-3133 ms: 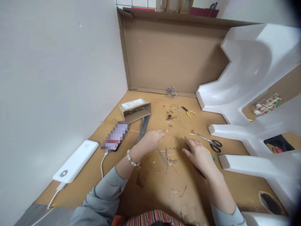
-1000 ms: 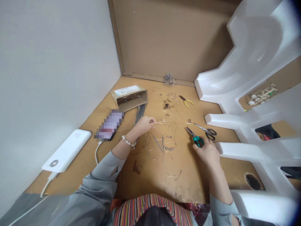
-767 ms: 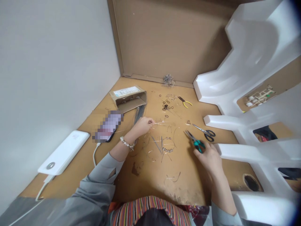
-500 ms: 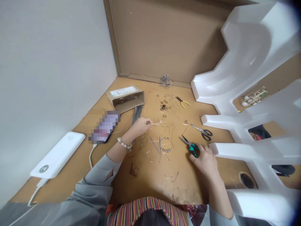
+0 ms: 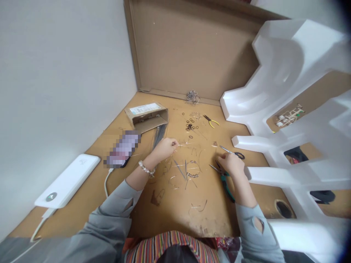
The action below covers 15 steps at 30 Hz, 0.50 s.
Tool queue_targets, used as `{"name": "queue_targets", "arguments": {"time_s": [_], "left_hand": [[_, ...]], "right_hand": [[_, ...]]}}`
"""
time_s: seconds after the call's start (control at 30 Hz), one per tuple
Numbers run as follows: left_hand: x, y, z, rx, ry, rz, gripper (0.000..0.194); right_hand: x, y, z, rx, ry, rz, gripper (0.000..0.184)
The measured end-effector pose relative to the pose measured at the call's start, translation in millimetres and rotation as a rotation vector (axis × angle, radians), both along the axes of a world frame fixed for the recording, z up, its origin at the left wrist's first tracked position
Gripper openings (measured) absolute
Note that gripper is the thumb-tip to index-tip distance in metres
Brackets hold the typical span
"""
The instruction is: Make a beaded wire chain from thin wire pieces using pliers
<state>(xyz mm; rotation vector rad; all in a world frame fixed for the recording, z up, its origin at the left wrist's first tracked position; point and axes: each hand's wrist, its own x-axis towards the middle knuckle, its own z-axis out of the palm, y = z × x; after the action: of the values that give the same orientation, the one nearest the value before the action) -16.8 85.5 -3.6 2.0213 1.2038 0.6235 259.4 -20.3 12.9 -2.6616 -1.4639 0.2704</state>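
In the middle of the wooden tabletop, my left hand is closed in a pinch on a thin wire that points right. My right hand hovers over the green-handled pliers, its fingers curled together. The pliers lie partly behind that hand, and anything between its fingertips is hidden. Between the hands rest a wire ring with silvery beads and a V-shaped grey metal piece. Black-handled scissors lie just beyond my right hand.
Yellow-handled pliers, dark small rings and a tangled wire heap lie farther back. An opened cardboard box, a phone and a white power bank stand left. White moulded foam borders the right.
My right hand has moved off the green pliers' handles, up and left, and its fingers have drawn together. The pliers have turned slightly. My left hand stays nearly in place.
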Motion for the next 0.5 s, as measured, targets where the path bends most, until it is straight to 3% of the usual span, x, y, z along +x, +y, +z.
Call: {"name": "queue_targets", "arguments": {"time_s": [0.17,0.33,0.47,0.5], "left_hand": [[8,-3,4.6,-0.184,-0.19,0.021,0.012],[17,-15,23.0,-0.569,-0.576,0.015,0.012],[20,-29,40.2,-0.812,-0.798,-0.073,0.013],[21,-32,43.6,-0.827,-0.812,-0.083,0.013]], "right_hand": [[2,33,-7.4,0.075,0.169,-0.019,0.015],[-5,26,0.8,0.309,0.549,0.073,0.025],[-37,15,17.1,0.529,0.857,0.164,0.035],[-47,13,20.3,0.628,1.073,0.175,0.031]]}}
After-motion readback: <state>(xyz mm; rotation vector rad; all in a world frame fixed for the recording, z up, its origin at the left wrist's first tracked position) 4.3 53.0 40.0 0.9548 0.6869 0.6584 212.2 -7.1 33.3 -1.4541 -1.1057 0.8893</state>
